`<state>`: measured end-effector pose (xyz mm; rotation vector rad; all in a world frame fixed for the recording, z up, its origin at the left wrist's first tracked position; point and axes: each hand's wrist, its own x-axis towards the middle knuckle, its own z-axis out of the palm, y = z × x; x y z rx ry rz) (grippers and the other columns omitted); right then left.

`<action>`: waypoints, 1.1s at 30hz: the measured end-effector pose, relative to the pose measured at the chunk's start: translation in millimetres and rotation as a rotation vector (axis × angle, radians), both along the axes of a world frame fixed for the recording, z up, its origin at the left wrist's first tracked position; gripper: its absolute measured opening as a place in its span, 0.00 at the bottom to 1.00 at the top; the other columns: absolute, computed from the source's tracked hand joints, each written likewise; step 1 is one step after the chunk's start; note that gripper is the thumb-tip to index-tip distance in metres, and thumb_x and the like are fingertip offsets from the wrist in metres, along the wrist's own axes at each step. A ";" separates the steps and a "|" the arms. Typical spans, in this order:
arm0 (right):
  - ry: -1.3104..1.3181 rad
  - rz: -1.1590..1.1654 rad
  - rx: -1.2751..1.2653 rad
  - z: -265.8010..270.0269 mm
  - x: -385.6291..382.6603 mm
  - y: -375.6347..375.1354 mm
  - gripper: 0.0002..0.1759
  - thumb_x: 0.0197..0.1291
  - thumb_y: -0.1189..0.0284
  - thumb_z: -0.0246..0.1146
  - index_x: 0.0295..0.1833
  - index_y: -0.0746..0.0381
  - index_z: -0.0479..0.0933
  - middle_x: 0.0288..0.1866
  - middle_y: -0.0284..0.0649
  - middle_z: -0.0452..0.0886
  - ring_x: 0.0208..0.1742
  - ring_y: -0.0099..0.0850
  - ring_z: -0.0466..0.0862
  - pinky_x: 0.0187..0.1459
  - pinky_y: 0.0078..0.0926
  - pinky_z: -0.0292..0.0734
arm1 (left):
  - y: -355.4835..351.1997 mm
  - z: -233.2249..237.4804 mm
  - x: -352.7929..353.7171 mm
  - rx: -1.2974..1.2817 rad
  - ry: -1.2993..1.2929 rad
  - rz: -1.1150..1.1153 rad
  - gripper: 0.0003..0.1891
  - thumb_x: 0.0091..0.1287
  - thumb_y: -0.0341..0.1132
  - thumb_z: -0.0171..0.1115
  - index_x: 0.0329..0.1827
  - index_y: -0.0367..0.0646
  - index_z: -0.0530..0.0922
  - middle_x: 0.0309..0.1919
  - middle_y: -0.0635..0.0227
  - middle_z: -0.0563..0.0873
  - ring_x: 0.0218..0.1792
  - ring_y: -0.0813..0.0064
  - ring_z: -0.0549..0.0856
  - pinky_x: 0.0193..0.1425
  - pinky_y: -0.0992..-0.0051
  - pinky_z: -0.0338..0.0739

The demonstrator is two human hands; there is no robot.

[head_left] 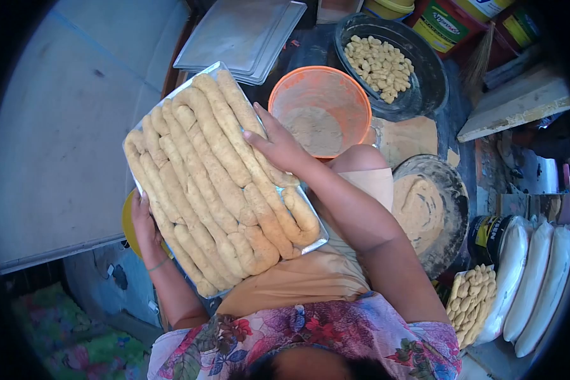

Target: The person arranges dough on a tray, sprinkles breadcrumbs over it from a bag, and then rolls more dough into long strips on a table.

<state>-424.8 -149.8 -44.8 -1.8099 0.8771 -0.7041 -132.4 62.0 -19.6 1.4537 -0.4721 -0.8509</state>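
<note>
A shallow metal tray is tilted above my lap, held between my two hands. Long crumb-coated dough rolls lie side by side across it, several of them broken into shorter pieces. My left hand grips the tray's left edge, its fingers partly hidden beneath. On the opposite edge, my right hand has its thumb over the outermost roll, and the remaining fingers wrap the rim. Just beyond my right hand stands an orange bucket with pale powder at its bottom. Part of a yellow container shows behind my left hand.
Flat metal trays are stacked at the back. A black basin holds small dough pieces. To my right sits another basin with tan powder. White filled bags stand at far right, and a large pale board occupies the left.
</note>
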 end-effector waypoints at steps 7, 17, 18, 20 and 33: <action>0.064 0.000 0.102 9.3 -6.0 2.0 0.47 0.65 0.45 0.55 0.77 0.65 0.49 0.73 0.58 0.63 0.73 0.49 0.65 0.72 0.38 0.59 | 7.3 3.2 -16.7 0.041 0.072 -0.007 0.26 0.77 0.37 0.46 0.71 0.29 0.58 0.64 0.48 0.72 0.61 0.60 0.78 0.64 0.63 0.75; 0.045 -0.040 0.071 12.7 -4.4 3.8 0.46 0.63 0.46 0.58 0.77 0.64 0.52 0.71 0.57 0.66 0.72 0.49 0.67 0.71 0.37 0.61 | 15.1 -2.4 -13.6 0.006 0.252 -0.018 0.27 0.78 0.47 0.42 0.67 0.32 0.66 0.61 0.50 0.76 0.60 0.62 0.79 0.65 0.63 0.73; 0.032 -0.046 0.075 13.5 -5.4 4.3 0.46 0.63 0.47 0.59 0.76 0.64 0.52 0.71 0.58 0.66 0.72 0.49 0.67 0.71 0.37 0.61 | 15.3 -3.6 -12.9 -0.013 0.295 -0.022 0.27 0.78 0.48 0.40 0.67 0.32 0.67 0.61 0.51 0.77 0.60 0.62 0.79 0.65 0.64 0.73; -0.001 -0.050 0.088 15.0 -7.0 6.9 0.46 0.63 0.47 0.59 0.76 0.65 0.53 0.71 0.59 0.66 0.72 0.50 0.67 0.71 0.37 0.60 | 16.1 -4.3 -11.8 -0.023 0.293 -0.036 0.27 0.79 0.49 0.39 0.66 0.32 0.68 0.61 0.52 0.77 0.60 0.63 0.79 0.65 0.64 0.73; -0.059 -0.046 0.118 16.5 -6.7 10.5 0.46 0.63 0.49 0.61 0.75 0.68 0.54 0.73 0.58 0.62 0.75 0.46 0.63 0.72 0.35 0.57 | 13.8 -9.4 -2.7 -0.035 0.244 -0.039 0.28 0.78 0.49 0.42 0.68 0.32 0.66 0.62 0.52 0.76 0.60 0.64 0.79 0.64 0.63 0.75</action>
